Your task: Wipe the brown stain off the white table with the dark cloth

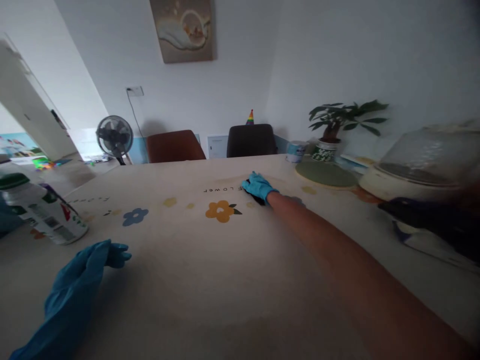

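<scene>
My right hand [258,186], in a light blue glove, reaches far across the table and presses down on a dark cloth [258,200]. Most of the cloth is hidden under the palm. Beneath it lies a pale tablecloth [210,270] printed with flowers and the word "FLOWER". My left hand [101,257], in a blue glove with a long cuff, is held low over the near left of the table. Its fingers point right, loosely bent, with nothing seen in them. Just beyond it a white bottle with a green cap [48,210] leans at the left edge of the view.
At the far right stand a potted plant [330,135], a can [295,151] and a round green mat [326,173]. A covered white container [423,165] and a dark bundle [431,220] are at right. Behind the table are a brown chair [174,146], a black chair [251,141] and a fan [114,136].
</scene>
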`<move>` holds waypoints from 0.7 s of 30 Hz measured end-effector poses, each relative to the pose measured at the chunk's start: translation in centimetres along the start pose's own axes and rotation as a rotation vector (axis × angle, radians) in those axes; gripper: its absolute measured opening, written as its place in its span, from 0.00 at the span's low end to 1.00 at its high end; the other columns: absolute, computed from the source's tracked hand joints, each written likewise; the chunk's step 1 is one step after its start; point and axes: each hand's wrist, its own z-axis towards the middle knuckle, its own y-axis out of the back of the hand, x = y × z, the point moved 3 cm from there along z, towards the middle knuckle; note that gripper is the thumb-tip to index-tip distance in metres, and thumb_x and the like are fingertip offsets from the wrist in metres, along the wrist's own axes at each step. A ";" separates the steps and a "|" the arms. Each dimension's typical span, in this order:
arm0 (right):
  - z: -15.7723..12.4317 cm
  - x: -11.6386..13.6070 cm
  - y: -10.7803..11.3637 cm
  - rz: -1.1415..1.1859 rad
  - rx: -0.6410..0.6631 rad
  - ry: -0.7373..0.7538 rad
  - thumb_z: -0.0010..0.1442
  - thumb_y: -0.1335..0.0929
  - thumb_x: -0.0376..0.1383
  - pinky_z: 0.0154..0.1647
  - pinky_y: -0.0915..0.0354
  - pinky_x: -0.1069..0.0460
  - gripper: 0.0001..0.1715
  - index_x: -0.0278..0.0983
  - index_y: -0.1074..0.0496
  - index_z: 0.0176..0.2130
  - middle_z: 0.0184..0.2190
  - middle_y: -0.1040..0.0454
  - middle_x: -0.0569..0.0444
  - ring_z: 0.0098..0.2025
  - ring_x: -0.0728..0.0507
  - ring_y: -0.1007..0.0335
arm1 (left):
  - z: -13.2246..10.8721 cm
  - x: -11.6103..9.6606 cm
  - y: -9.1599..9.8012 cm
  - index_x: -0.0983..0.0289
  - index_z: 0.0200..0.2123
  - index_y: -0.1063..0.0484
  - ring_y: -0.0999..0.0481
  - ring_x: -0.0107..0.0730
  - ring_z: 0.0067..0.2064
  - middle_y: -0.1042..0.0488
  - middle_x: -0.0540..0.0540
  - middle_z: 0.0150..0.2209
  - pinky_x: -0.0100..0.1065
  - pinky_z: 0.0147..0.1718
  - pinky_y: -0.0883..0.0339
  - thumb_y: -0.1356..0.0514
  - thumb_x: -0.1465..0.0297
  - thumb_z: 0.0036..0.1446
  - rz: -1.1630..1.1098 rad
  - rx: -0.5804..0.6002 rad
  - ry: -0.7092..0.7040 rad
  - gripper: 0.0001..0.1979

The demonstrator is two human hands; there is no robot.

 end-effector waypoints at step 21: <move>-8.8 22.8 -7.8 0.164 0.271 0.894 0.77 0.26 0.45 0.90 0.40 0.39 0.45 0.42 0.29 0.86 0.87 0.33 0.55 0.89 0.31 0.39 | 1.0 -4.0 0.3 0.56 0.37 0.18 0.11 0.59 0.49 0.12 0.62 0.41 0.63 0.66 0.17 0.34 0.29 0.61 -0.312 -0.021 0.129 0.35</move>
